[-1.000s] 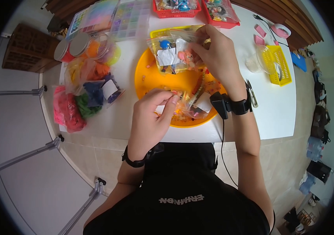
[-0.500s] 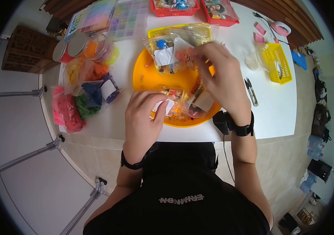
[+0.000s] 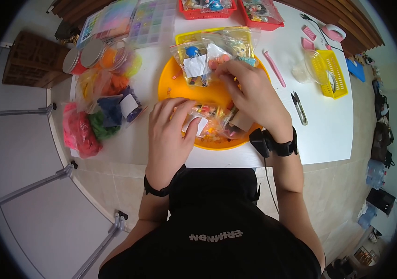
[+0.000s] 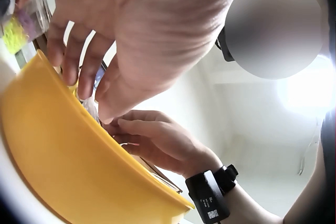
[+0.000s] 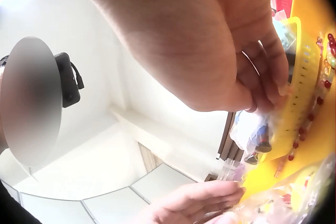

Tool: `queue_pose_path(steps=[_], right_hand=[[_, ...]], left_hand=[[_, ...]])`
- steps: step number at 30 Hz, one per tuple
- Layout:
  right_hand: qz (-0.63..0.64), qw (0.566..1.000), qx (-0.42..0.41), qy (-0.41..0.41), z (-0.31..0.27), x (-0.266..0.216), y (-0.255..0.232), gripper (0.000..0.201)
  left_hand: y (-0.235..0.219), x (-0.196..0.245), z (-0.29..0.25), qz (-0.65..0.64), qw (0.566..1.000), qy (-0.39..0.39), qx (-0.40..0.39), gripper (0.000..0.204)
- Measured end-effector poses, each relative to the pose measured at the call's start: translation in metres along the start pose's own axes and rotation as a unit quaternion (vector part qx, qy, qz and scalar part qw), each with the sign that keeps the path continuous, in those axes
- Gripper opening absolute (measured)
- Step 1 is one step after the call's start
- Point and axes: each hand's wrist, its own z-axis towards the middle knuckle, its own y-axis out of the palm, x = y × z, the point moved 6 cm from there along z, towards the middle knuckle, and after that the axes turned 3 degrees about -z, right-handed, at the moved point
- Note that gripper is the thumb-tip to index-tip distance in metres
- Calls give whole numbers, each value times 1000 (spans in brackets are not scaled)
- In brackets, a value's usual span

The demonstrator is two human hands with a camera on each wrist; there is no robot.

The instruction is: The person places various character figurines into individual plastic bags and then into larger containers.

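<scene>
My left hand (image 3: 168, 135) lies over the near left of a round yellow tray (image 3: 168, 86), fingers spread and slightly bent, fingertips at a clear bag (image 3: 212, 118) of colourful pieces with a white label (image 3: 201, 125). My right hand (image 3: 256, 95) reaches over the tray's right half, its thumb and fingers pinching at a clear bag with a pink figure (image 3: 218, 61). Beside that, a bag (image 3: 194, 65) holds a blue figure and white paper. In the right wrist view, the right fingertips meet beside a yellow basket (image 5: 296, 82), and a red bead string (image 5: 310, 116) lies alongside.
Bags of coloured material (image 3: 82, 132) and lidded jars (image 3: 91, 53) stand left. Behind are a compartment box (image 3: 152, 23) and red baskets (image 3: 261, 21). On the right lie pink tweezers (image 3: 275, 69), snips (image 3: 299, 108), a clear cup (image 3: 303, 73) and a yellow basket (image 3: 333, 88).
My right hand has come down and toward me from the raised bags, then left toward the pink figure. The bags rest lower. My left hand has shifted left, its fingers spreading from a pinch.
</scene>
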Motion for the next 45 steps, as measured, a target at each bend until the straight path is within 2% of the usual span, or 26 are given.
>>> queue_pose_path(steps=[3,6,10,11,14,15,18,21,24,27,31,32,34,35,38,39,42,43,45], right_hand=[[8,1000,5,-2,-7,-10,-7,20],[-2,1000,-1,-22,-21,-16,-11,24],[5,994,-106,40,-39,-21,-1,35],[-13,992,-119,26,-41,-22,2,40],[-6,995,-80,55,-42,-23,12,38],[-51,997,-41,39,-42,-21,15,38],[-43,992,32,112,-45,-11,16,30],[34,972,82,218,-59,2,12,25],[224,903,3,366,-83,-4,17,21],[327,889,26,319,-92,-20,26,22],[434,845,38,309,-90,-26,29,27],[453,835,43,308,-89,-26,29,28],[461,841,34,280,-89,-23,29,29],[465,844,30,267,-89,-22,29,30],[481,834,65,261,-83,-29,27,27],[482,830,62,272,-86,-26,28,27],[498,813,63,293,-93,-16,29,28],[514,803,69,293,-92,-17,29,28],[529,793,77,290,-91,-19,28,29]], left_hand=[[8,-4,2,30,999,29,-16,18],[15,-18,5,-11,999,17,-26,14],[12,-18,9,-33,999,-6,-8,10],[11,-16,10,-41,999,-5,1,10],[5,-12,11,-78,996,-6,38,10],[3,-10,11,-92,994,-7,52,10],[-6,-2,7,-101,992,-6,72,9],[0,-14,-10,-287,944,-120,109,7],[2,-10,-17,-352,909,-181,133,6],[6,0,-18,-362,905,-188,116,8],[1,23,-7,-238,967,36,88,18],[3,27,-6,-236,966,76,76,19],[6,36,-6,-227,960,153,51,20],[6,39,-6,-198,964,175,26,21],[5,47,-7,-222,958,179,-15,19],[4,45,-9,-252,954,164,-13,16],[2,27,-17,-346,935,37,70,13],[1,21,-17,-307,947,47,80,15],[9,15,-15,-306,951,-41,13,21]])
